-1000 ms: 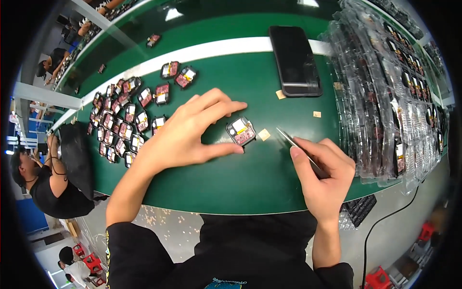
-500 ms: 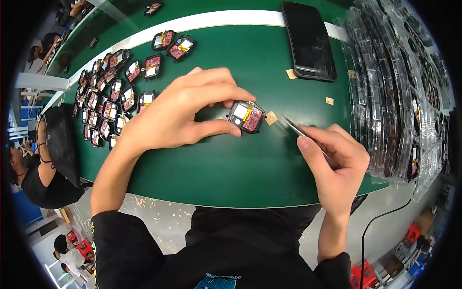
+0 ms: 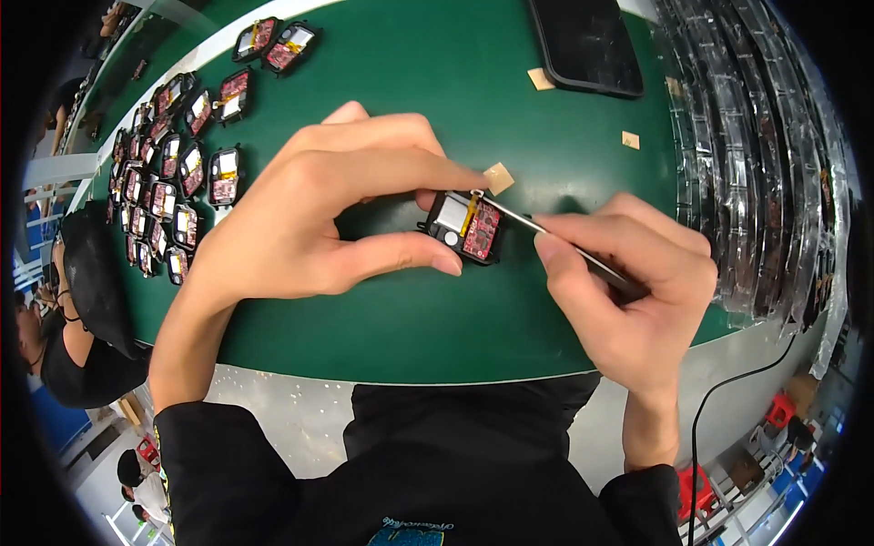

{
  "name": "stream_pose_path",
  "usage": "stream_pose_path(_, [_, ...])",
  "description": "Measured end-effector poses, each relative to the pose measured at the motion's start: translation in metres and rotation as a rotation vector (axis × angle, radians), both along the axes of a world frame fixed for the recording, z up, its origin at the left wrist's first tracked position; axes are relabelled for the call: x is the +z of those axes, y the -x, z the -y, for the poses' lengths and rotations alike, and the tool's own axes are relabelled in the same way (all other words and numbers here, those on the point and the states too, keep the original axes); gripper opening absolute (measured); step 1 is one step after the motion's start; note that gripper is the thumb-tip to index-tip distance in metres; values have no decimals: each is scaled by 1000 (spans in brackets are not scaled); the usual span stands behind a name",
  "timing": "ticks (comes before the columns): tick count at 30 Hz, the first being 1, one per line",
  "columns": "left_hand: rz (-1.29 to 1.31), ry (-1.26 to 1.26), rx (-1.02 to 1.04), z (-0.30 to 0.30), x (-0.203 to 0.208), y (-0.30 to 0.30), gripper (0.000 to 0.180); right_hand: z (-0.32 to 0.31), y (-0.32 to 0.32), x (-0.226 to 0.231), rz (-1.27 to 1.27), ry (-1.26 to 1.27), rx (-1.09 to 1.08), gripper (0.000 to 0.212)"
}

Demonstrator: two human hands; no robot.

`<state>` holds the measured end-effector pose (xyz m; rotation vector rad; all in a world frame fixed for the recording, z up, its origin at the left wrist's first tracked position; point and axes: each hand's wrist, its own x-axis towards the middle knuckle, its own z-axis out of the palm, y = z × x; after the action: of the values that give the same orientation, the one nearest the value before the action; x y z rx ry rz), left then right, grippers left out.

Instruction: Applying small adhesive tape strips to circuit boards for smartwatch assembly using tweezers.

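Between the thumb and index finger of my left hand (image 3: pixel 314 209) sits a small black device casing (image 3: pixel 463 226), held down on the green bench. Inside it show a red circuit board, a white rectangular part and a yellow strip. My right hand (image 3: pixel 637 287) grips a pair of metal tweezers (image 3: pixel 574 250), their tips at the casing's upper edge, by my left index fingertip. Whether the tips pinch anything is too small to tell. A small tan square (image 3: pixel 499 178) lies just above the casing, close to that fingertip.
Many similar open casings (image 3: pixel 164 202) crowd the bench's left side. A black phone (image 3: pixel 587 45) lies at the far right, near tan pieces (image 3: pixel 631 140). Stacked clear plastic trays (image 3: pixel 746 164) line the right edge. Another person's arm (image 3: pixel 77 314) is at the left.
The tweezers have moved left from beside the tan square to the casing's upper edge. My view has shifted, so the bench items appear further up and left.
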<state>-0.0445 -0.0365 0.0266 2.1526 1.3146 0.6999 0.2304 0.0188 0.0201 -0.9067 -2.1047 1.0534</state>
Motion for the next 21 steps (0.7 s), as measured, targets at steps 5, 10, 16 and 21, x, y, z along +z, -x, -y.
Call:
stream_pose_path(5, [-29,-12,1,-1,-2,1,65,-1,6,-8,-58,-8,-1,16])
stream_pose_path(10, [-36,1,0,-2,-1,2,65,0,5,-7,-34,-7,-14,18])
stream_pose_path(16, [-51,71,43,-1,4,0,69,-1,2,-7,-27,-62,-13,20])
stream_pose_path(21, [-38,16,48,-2,3,-1,63,2,2,-9,7,-226,-22,26])
